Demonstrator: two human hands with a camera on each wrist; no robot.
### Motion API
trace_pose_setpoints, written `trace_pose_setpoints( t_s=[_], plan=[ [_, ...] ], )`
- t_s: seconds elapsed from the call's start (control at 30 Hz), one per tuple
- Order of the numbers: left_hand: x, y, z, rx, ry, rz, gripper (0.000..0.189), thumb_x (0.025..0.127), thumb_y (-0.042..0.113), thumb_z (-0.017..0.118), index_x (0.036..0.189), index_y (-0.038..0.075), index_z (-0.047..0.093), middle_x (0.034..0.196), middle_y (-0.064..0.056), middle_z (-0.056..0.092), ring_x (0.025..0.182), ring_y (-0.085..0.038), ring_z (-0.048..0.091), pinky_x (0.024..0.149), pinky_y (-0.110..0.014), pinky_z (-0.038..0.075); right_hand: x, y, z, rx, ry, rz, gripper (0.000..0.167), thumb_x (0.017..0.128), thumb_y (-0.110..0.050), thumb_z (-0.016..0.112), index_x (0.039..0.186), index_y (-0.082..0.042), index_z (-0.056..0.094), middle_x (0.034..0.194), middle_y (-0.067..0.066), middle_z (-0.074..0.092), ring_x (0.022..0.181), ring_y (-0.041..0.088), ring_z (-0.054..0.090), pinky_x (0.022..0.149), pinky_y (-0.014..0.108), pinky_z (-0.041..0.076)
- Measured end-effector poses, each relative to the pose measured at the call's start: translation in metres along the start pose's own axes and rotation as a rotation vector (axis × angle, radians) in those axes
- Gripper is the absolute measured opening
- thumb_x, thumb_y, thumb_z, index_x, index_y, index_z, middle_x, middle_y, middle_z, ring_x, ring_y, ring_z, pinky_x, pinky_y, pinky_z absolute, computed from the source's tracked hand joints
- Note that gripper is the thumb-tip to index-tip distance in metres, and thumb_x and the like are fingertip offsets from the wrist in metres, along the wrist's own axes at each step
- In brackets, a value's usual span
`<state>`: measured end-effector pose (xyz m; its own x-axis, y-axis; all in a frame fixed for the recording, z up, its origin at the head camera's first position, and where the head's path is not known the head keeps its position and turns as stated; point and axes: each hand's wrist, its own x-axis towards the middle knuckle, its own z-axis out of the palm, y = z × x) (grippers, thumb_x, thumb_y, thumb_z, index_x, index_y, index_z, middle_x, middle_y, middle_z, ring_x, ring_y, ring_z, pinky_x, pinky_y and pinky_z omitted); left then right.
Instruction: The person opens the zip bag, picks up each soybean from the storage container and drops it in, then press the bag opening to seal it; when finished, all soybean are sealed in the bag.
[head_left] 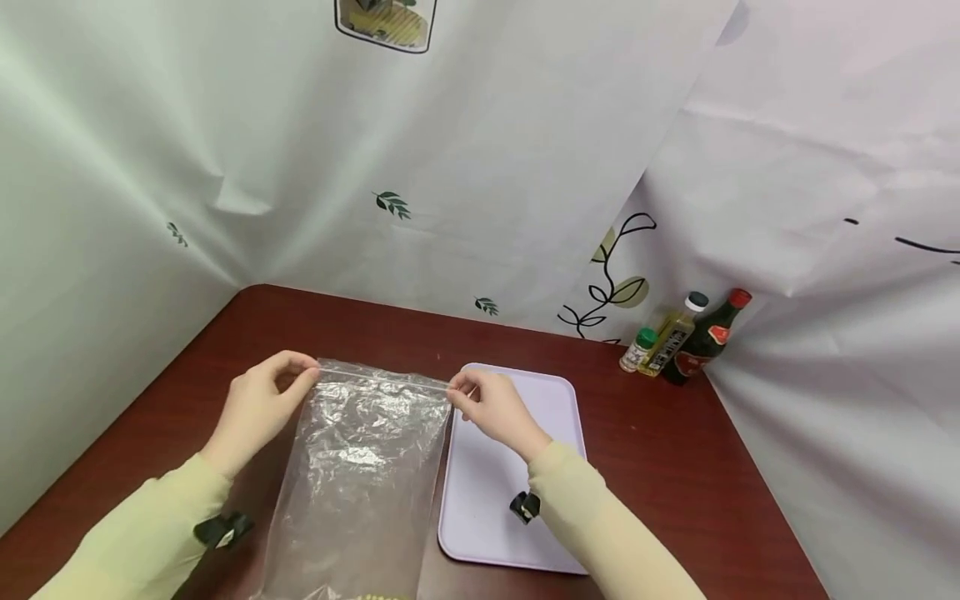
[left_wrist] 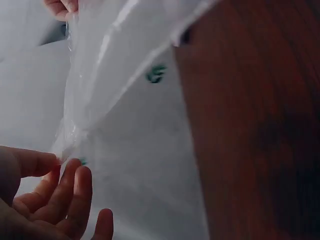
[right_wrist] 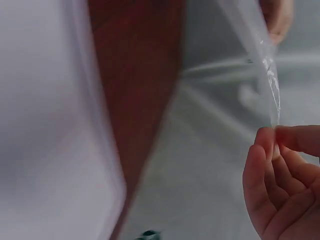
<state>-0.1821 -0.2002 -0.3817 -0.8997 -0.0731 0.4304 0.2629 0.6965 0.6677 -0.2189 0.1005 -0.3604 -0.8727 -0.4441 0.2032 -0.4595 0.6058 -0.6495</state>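
A clear plastic zip bag (head_left: 360, 467) hangs stretched between both hands, its zip strip running across the top. My left hand (head_left: 262, 400) pinches the upper left corner between thumb and fingertips; the left wrist view shows that hand (left_wrist: 55, 195) at the bag's (left_wrist: 100, 65) edge. At the upper right corner, my right hand (head_left: 495, 408) pinches the strip, and the right wrist view shows thumb and finger of this hand (right_wrist: 285, 180) meeting on the film (right_wrist: 270, 80). Something yellow (head_left: 382, 597) shows at the bag's lower end, mostly cut off by the frame.
A pale lilac tray (head_left: 480, 500) lies on the dark red table (head_left: 645, 500), right of the bag and partly under my right forearm. At the back right corner stand a green-capped jar (head_left: 638, 350), an oil bottle (head_left: 673, 335) and a dark red-capped bottle (head_left: 707, 337).
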Motion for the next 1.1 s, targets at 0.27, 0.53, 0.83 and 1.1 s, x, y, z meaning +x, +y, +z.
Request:
trace_pose_setpoints(
  t_s=[0.27,0.53,0.83,1.1],
  plan=[
    [0.029,-0.027,0.023,0.053,-0.162,-0.05,0.009,0.086,0.016,0.067,0.09,0.009,0.072,0.081,-0.006,0.068,0.07,-0.02,0.058,0.062,-0.034,0.043,0.035,0.039,0.026,-0.23,-0.074,0.082,0.006,0.088,-0.014,0.066,0.085,-0.01,0.068,0.075,-0.003,0.065,0.065,0.007,0.056,0.063,0.022,0.046],
    [0.05,-0.039,0.046,0.048,-0.3,-0.169,0.018,0.088,0.015,0.063,0.092,0.001,0.073,0.094,-0.018,0.069,0.084,-0.031,0.062,0.07,-0.043,0.049,0.054,0.061,0.041,-0.246,-0.073,0.198,0.007,0.086,-0.015,0.069,0.081,-0.011,0.07,0.073,-0.001,0.064,0.064,0.01,0.054,0.059,0.024,0.044],
    [0.066,-0.045,0.06,0.054,-0.381,-0.308,0.017,0.085,0.011,0.062,0.085,-0.002,0.074,0.081,-0.014,0.07,0.068,-0.02,0.058,0.058,-0.031,0.042,0.066,0.073,0.05,-0.144,0.01,0.362,0.008,0.086,-0.016,0.069,0.08,-0.012,0.073,0.08,-0.001,0.068,0.073,0.013,0.056,0.068,0.029,0.047],
    [0.069,-0.046,0.067,0.043,-0.372,-0.354,0.017,0.084,0.009,0.062,0.082,-0.004,0.073,0.071,-0.01,0.068,0.065,-0.02,0.057,0.058,-0.033,0.043,0.069,0.077,0.054,-0.21,-0.026,0.363,0.009,0.086,-0.015,0.069,0.08,-0.011,0.074,0.08,0.001,0.07,0.071,0.016,0.061,0.066,0.03,0.049]
  ],
)
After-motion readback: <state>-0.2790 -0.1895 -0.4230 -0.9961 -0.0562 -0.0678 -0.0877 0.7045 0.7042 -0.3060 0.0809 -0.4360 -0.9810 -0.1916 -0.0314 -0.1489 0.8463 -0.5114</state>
